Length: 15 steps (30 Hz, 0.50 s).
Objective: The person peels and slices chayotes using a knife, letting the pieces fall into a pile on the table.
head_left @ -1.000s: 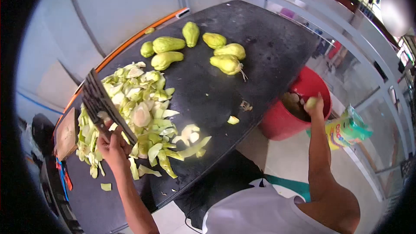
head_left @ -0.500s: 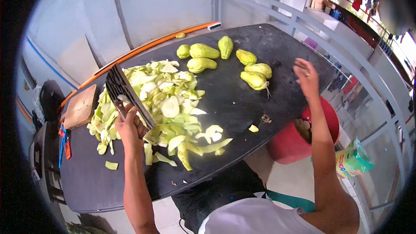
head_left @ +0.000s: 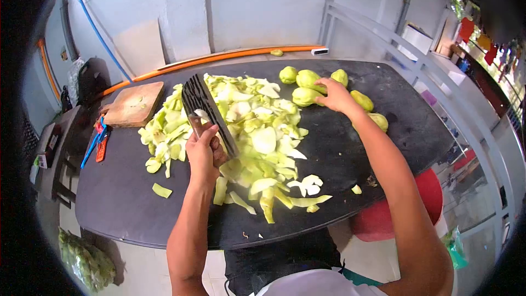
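Note:
My left hand (head_left: 205, 151) is closed round the wooden handle of a cleaver (head_left: 207, 111), whose broad blade is dark with pale streaks. The blade stands tilted over a wide heap of pale green chayote peelings (head_left: 263, 140). My right hand (head_left: 337, 96) reaches across the table with fingers apart, at the near chayote (head_left: 304, 96); its fingertips appear to touch the fruit, but I see no firm grip. Close by lie another chayote (head_left: 310, 80) and several more whole ones, some partly behind my right hand and forearm.
The heap lies on a black table (head_left: 131, 186). A wooden chopping board (head_left: 134, 104) is at the left, near an orange-handled tool (head_left: 101, 148). A red bucket (head_left: 378, 219) stands below the right edge. An orange pipe (head_left: 219, 57) and a grey railing (head_left: 438, 74) border the table.
My right hand has moved from above the bucket side leftward and away from me to the chayotes. My left hand still holds the cleaver. The view has swung left.

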Motion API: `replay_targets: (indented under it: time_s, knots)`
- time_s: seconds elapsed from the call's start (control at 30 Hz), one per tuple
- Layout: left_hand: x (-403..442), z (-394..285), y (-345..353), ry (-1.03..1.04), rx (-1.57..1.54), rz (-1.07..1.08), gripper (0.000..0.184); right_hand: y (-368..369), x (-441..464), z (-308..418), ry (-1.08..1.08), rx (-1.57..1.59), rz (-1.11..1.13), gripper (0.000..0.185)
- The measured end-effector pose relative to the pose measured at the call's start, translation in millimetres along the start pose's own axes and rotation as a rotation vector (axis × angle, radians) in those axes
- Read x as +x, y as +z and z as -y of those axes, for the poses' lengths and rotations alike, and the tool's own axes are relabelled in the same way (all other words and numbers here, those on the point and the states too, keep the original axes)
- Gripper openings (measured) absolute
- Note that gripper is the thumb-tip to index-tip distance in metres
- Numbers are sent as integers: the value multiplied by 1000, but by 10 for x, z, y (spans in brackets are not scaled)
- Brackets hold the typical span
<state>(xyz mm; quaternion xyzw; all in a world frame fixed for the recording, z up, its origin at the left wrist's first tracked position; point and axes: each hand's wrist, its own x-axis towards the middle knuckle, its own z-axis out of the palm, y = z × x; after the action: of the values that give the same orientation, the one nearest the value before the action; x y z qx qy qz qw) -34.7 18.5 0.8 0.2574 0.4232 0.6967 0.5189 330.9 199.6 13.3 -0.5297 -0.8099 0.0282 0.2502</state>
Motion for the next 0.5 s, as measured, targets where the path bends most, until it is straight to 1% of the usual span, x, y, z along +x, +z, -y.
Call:
replay_targets:
  time_s: [0.1, 0.17, 0.2, 0.23, 0.27, 0.33, 0.4, 0.43, 0.47, 0.5]
  knots:
    - [23, -4, -25, 6, -1, -11, 16, 247, 75, 75, 52, -94, 141, 73]
    - [83, 22, -53, 46, 33, -43, 14, 359, 128, 31, 28, -155, 147, 77]
    - [71, 4, -48, 4, -3, -47, 14, 426, 168, 27, 5, -180, 152, 80]
    - [89, 26, -64, 12, -11, -42, 14, 478, 157, 9, 1, -159, 96, 71]
    - [104, 33, -70, 16, -19, -26, 14, 465, 158, 78, 34, -183, 103, 71]
    - [72, 9, -46, 1, -1, -48, 14, 389, 104, 121, 70, -215, 147, 78]
    - [55, 27, -16, -19, -12, -45, 14, 387, 71, 59, 56, -164, 155, 78]
    - [41, 25, -6, -15, 22, -36, 15, 393, 26, 4, 48, -100, 113, 85]
    - [-12, -2, 10, -2, 42, -26, 13, 229, -135, 83, 10, -76, 78, 96]
    - [29, 8, -44, -7, 137, 15, 14, 6, -351, 143, -104, -51, -61, 104]
